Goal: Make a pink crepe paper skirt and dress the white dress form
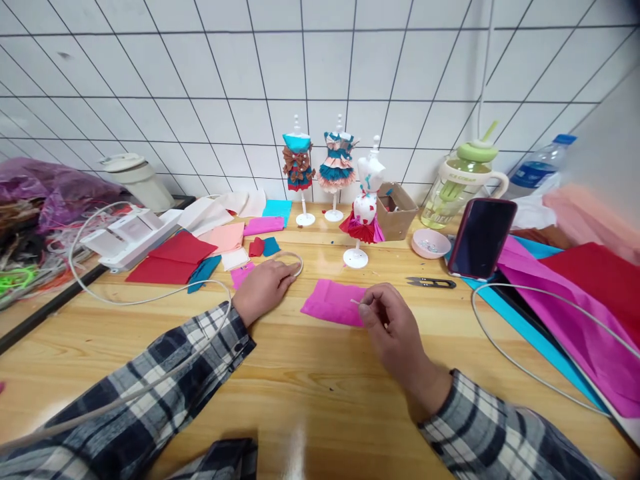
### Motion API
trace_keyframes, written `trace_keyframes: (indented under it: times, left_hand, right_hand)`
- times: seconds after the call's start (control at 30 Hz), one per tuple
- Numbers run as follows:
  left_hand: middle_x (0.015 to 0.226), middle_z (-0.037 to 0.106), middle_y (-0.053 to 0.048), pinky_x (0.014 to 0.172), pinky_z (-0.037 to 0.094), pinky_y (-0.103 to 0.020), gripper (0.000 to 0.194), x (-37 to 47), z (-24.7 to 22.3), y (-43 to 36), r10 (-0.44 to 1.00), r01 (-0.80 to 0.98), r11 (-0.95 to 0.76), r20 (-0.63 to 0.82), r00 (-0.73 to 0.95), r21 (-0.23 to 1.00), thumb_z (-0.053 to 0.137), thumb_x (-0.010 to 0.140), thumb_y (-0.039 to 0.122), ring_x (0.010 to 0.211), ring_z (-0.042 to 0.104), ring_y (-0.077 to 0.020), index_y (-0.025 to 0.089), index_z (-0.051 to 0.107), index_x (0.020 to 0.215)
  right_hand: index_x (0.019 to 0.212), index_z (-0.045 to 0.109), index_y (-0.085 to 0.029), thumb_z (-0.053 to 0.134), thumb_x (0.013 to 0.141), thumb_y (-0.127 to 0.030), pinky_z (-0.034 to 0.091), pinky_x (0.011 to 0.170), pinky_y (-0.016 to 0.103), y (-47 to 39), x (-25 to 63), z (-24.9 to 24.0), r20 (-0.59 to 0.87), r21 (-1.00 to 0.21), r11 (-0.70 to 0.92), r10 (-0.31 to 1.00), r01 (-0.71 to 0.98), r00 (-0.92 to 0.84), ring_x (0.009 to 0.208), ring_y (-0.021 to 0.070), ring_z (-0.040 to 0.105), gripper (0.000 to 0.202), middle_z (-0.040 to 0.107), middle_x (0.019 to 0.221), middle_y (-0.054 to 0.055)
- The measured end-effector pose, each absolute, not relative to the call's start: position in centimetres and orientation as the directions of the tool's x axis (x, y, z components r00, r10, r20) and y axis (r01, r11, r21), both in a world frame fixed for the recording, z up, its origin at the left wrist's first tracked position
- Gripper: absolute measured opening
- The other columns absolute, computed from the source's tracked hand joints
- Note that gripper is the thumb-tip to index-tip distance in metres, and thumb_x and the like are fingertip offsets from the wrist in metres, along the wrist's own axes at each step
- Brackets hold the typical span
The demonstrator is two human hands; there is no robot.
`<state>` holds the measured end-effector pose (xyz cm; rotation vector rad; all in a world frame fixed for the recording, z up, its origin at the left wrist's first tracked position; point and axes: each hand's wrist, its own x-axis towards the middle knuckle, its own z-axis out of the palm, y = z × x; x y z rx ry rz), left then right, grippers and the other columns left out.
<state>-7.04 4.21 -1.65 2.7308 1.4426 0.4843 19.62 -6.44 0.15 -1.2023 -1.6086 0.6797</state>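
Note:
Near the middle of the table, my left hand (266,288) has its fingers bent closed against a thin pale ring (299,262); its exact kind I cannot make out. My right hand (393,323) pinches a thin whitish strip (355,302) between thumb and forefinger. That strip is just over a magenta fabric piece (330,301) lying flat, its right edge partly behind my right fingers. Behind it stands a small white dress form (367,177) with a red and magenta ruffled skirt. Two other little forms wear finished-looking dresses, one brown and teal (299,163), one teal and peach (339,160).
Thread snips (431,283), a pink bowl (431,244) of small bits and a propped phone (483,238) are on the right, beside coloured sheets (560,300). Fabric scraps (173,257) and a power strip (133,240) lie left. Pale cables (525,377) cross both sides.

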Motion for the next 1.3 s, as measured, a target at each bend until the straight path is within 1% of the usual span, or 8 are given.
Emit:
trace_keyframes:
  times: [0.13,0.27,0.37,0.47,0.63,1.07,1.2,1.3]
  left_hand:
    - [0.097,0.071,-0.006,0.081,0.045,-0.035,0.027,-6.3,-0.8,3.2,0.848,0.852,-0.486,0.338,0.408,0.192,0.054,0.09,0.038,0.092,0.061,-0.0235,0.023,0.069,0.108]
    - [0.099,0.067,-0.008,0.089,0.041,-0.039,0.027,-4.6,0.8,0.7,0.775,0.76,-0.582,0.48,0.411,0.289,0.048,0.094,0.033,0.097,0.056,-0.0232,0.021,0.07,0.103]
    - [0.097,0.066,-0.006,0.087,0.042,-0.035,0.029,-2.6,1.4,-1.8,0.772,0.558,-0.63,0.352,0.53,0.54,0.043,0.096,0.034,0.094,0.056,-0.0192,0.022,0.068,0.105]
    - [0.096,0.067,-0.005,0.085,0.041,-0.035,0.028,-1.2,1.4,-3.4,0.774,0.494,-0.578,0.244,0.584,0.65,0.05,0.093,0.041,0.093,0.056,-0.0197,0.022,0.069,0.101]
    - [0.086,0.069,-0.003,0.08,0.038,-0.033,0.019,-0.8,1.0,-3.7,0.772,0.461,-0.597,0.314,0.552,0.657,0.059,0.089,0.034,0.084,0.057,-0.0169,0.02,0.07,0.081]
    - [0.083,0.068,-0.004,0.08,0.04,-0.034,0.018,-1.0,1.4,-4.0,0.673,0.359,-0.709,0.431,0.6,0.607,0.06,0.089,0.033,0.08,0.057,-0.0156,0.023,0.075,0.088]
    - [0.083,0.068,-0.005,0.079,0.042,-0.034,0.021,-1.1,1.5,-4.0,0.688,0.353,-0.697,0.443,0.575,0.624,0.058,0.09,0.035,0.08,0.057,-0.0166,0.023,0.076,0.087]
    - [0.089,0.069,-0.005,0.082,0.044,-0.035,0.022,-1.1,1.4,-3.9,0.744,0.394,-0.637,0.397,0.537,0.662,0.058,0.09,0.035,0.085,0.058,-0.0177,0.024,0.076,0.089]
  right_hand:
    - [0.08,0.053,-0.021,0.055,0.088,-0.025,0.034,0.056,0.027,-6.5,19.4,0.3,0.357,-0.848,0.361,0.93,0.388,-0.084,0.061,0.0122,0.041,0.009,0.045,0.072,-0.003]
    - [0.079,0.054,-0.02,0.056,0.085,-0.022,0.034,0.057,0.026,-6.4,19.2,0.4,0.311,-0.844,0.346,0.938,0.41,-0.152,0.063,0.0125,0.043,0.007,0.049,0.072,-0.002]
    - [0.079,0.054,-0.02,0.056,0.084,-0.02,0.035,0.059,0.026,-6.6,18.9,0.4,0.292,-0.824,0.356,0.933,0.44,-0.209,0.066,0.0132,0.046,0.005,0.052,0.074,-0.001]
    - [0.079,0.054,-0.02,0.056,0.084,-0.019,0.036,0.058,0.025,-6.8,18.6,0.5,0.29,-0.808,0.363,0.931,0.465,-0.222,0.067,0.0135,0.047,0.005,0.055,0.075,-0.001]
    - [0.08,0.056,-0.02,0.056,0.085,-0.02,0.038,0.058,0.025,-6.9,18.3,0.5,0.299,-0.781,0.367,0.93,0.505,-0.213,0.066,0.0137,0.049,0.005,0.057,0.075,0.0]
    - [0.079,0.053,-0.02,0.06,0.079,-0.017,0.04,0.058,0.025,-7.2,18.2,0.3,0.323,-0.762,0.377,0.926,0.526,-0.196,0.067,0.0132,0.05,0.008,0.055,0.076,-0.001]
    - [0.105,0.051,-0.021,0.064,0.08,-0.025,0.04,0.05,0.022,-7.3,18.4,0.4,0.299,-0.828,0.309,0.949,0.468,-0.098,0.055,0.0091,0.047,0.029,0.055,0.081,-0.002]
    - [0.109,0.052,-0.022,0.064,0.081,-0.024,0.043,0.052,0.023,-7.2,19.0,0.5,0.406,-0.767,0.382,0.911,0.515,-0.072,0.058,0.0102,0.051,0.03,0.056,0.081,-0.002]
